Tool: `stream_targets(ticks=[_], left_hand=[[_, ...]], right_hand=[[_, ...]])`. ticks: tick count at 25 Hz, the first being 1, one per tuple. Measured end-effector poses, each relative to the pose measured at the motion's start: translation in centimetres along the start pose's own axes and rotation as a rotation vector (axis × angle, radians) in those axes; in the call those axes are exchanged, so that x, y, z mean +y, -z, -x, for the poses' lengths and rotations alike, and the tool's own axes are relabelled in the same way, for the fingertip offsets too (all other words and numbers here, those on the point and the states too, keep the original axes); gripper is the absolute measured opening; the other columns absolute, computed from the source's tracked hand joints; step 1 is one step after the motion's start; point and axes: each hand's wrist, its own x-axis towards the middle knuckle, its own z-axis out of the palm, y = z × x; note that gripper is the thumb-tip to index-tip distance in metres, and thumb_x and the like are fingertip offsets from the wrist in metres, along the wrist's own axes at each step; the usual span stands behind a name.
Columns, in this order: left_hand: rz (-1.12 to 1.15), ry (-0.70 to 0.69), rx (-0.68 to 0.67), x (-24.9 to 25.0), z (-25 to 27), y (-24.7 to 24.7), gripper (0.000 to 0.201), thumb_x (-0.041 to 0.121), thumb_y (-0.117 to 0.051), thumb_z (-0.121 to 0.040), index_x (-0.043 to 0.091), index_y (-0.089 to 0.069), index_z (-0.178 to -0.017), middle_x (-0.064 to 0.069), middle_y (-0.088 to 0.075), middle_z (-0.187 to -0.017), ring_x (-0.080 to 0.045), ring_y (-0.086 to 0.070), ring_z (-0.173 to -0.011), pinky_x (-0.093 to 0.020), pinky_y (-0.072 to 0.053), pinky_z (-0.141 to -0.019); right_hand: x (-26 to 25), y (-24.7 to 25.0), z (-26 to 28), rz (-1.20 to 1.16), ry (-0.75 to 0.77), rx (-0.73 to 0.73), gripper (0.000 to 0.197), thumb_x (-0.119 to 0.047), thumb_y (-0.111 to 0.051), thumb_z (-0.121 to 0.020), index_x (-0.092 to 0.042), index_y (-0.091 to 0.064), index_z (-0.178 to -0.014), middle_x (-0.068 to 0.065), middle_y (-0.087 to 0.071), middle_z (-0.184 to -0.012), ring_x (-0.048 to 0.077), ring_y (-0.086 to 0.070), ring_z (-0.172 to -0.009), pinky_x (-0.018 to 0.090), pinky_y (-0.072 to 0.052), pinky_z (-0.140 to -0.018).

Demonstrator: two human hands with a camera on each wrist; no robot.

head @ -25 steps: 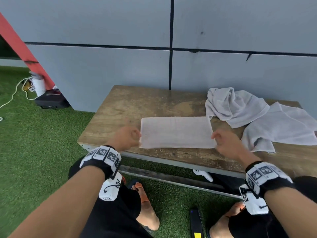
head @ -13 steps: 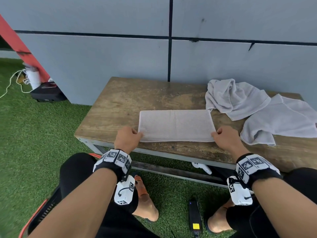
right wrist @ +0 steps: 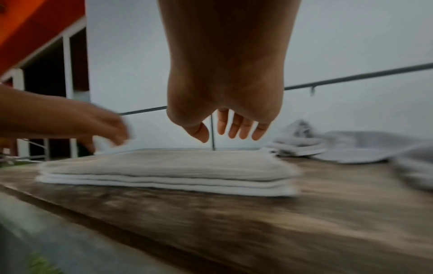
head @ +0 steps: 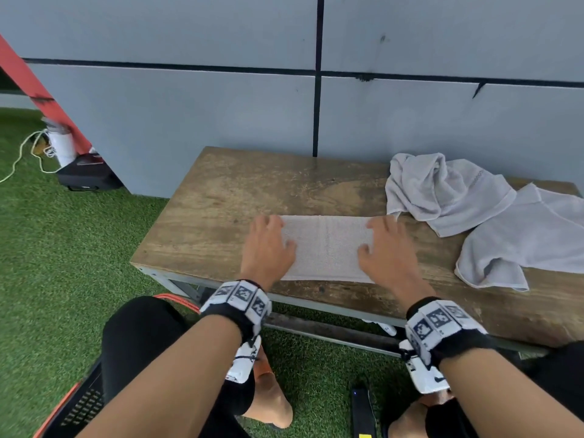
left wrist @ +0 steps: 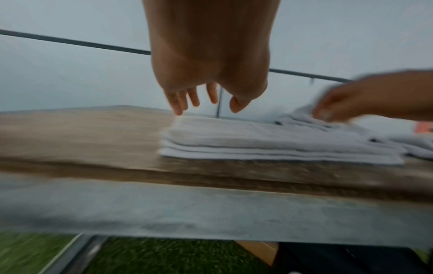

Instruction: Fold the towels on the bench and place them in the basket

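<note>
Folded towel flat on counter, long axis left-right. Left hand over left end, right hand over right; fingers spread, gripping nothing.

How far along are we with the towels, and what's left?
One folded towel lies in layers on the bench. The left hand and right hand are spread open over its two ends, fingers straight. Two crumpled towels to the right remain unfolded. Only a corner of the basket shows by the left leg; no towel is visible in it.
</note>
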Motion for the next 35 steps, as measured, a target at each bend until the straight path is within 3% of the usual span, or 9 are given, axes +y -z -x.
stream_targets(ticks=[1, 3, 5, 7, 14, 20, 31, 35], left_hand=[[-0.005, -0.102, -0.030, 1.4, -0.6, -1.4, 0.042, 0.026, -0.051, -0.095, 0.010, -0.045, -0.134, -0.011, -0.039, -0.146, -0.025, -0.040, -0.132, -0.038, -0.041, -0.108], [-0.072, -0.213, -0.169, 3.2, -1.0, -4.3, 0.051, 0.026, -0.037, -0.101, 0.011, -0.031, -0.150, -0.009, -0.020, -0.162, -0.026, -0.017, -0.150, -0.044, -0.023, -0.121], [-0.198, -0.213, -0.251, 2.8, -1.2, -6.4, 0.058, 0.033, -0.018, -0.104, 0.018, -0.009, -0.159, -0.001, -0.001, -0.167, -0.020, 0.003, -0.154, -0.044, -0.004, -0.125], [-0.265, -0.218, -0.238, 1.6, -1.2, -7.0, 0.060, 0.042, -0.008, -0.102, 0.024, 0.000, -0.159, 0.004, 0.005, -0.167, -0.017, 0.008, -0.154, -0.043, 0.002, -0.125], [-0.205, -0.160, -0.203, -0.2, -1.4, -6.4, 0.067, 0.061, -0.014, -0.099, 0.034, 0.002, -0.158, 0.007, 0.007, -0.167, -0.014, 0.012, -0.153, -0.040, 0.008, -0.124], [-0.184, -0.109, -0.151, -1.8, -0.9, -5.9, 0.066, 0.058, -0.015, -0.101, 0.031, 0.003, -0.159, 0.006, 0.008, -0.167, -0.012, 0.011, -0.153, -0.039, 0.007, -0.124], [-0.195, -0.017, -0.126, -3.8, 0.3, -4.8, 0.069, 0.058, -0.010, -0.101, 0.023, 0.003, -0.159, 0.006, 0.008, -0.167, -0.010, 0.014, -0.152, -0.042, 0.008, -0.124], [-0.168, 0.046, -0.118, -4.1, 0.6, -4.4, 0.068, 0.056, -0.011, -0.102, 0.023, 0.005, -0.159, 0.004, 0.009, -0.167, -0.016, 0.008, -0.153, -0.044, 0.009, -0.124]], right_hand=[[-1.5, -1.3, -0.6, -0.020, 0.077, -0.064, 0.051, -0.026, -0.050, -0.093, -0.013, -0.040, -0.141, 0.010, -0.037, -0.146, 0.029, -0.036, -0.135, 0.043, -0.035, -0.110], [-3.1, -4.3, -1.2, 0.016, 0.143, -0.220, 0.060, -0.032, -0.035, -0.101, -0.017, -0.018, -0.157, 0.002, -0.013, -0.165, 0.021, -0.010, -0.152, 0.044, -0.014, -0.124], [-2.6, -6.6, -1.5, 0.069, 0.120, -0.286, 0.061, -0.040, -0.018, -0.104, -0.027, 0.005, -0.159, -0.008, 0.012, -0.167, 0.011, 0.014, -0.152, 0.043, 0.005, -0.125], [-1.4, -7.2, -1.4, 0.124, 0.108, -0.278, 0.061, -0.046, -0.012, -0.103, -0.033, 0.012, -0.157, -0.011, 0.020, -0.165, 0.010, 0.021, -0.151, 0.044, 0.010, -0.123], [-0.4, -7.1, -1.3, 0.161, 0.043, -0.183, 0.065, -0.061, -0.011, -0.099, -0.038, 0.006, -0.157, -0.006, 0.017, -0.166, 0.016, 0.018, -0.152, 0.046, 0.008, -0.123], [0.7, -6.7, -1.1, 0.161, -0.016, -0.144, 0.071, -0.068, -0.010, -0.096, -0.037, 0.007, -0.158, -0.005, 0.018, -0.166, 0.016, 0.019, -0.152, 0.044, 0.009, -0.124], [2.2, -5.9, -0.2, 0.185, -0.080, -0.121, 0.074, -0.064, -0.008, -0.098, -0.026, 0.006, -0.159, -0.002, 0.014, -0.167, 0.016, 0.017, -0.153, 0.043, 0.006, -0.124], [2.8, -5.7, 0.3, 0.172, -0.110, -0.092, 0.074, -0.062, -0.006, -0.098, -0.022, 0.007, -0.159, -0.003, 0.012, -0.167, 0.016, 0.014, -0.153, 0.047, 0.003, -0.125]])
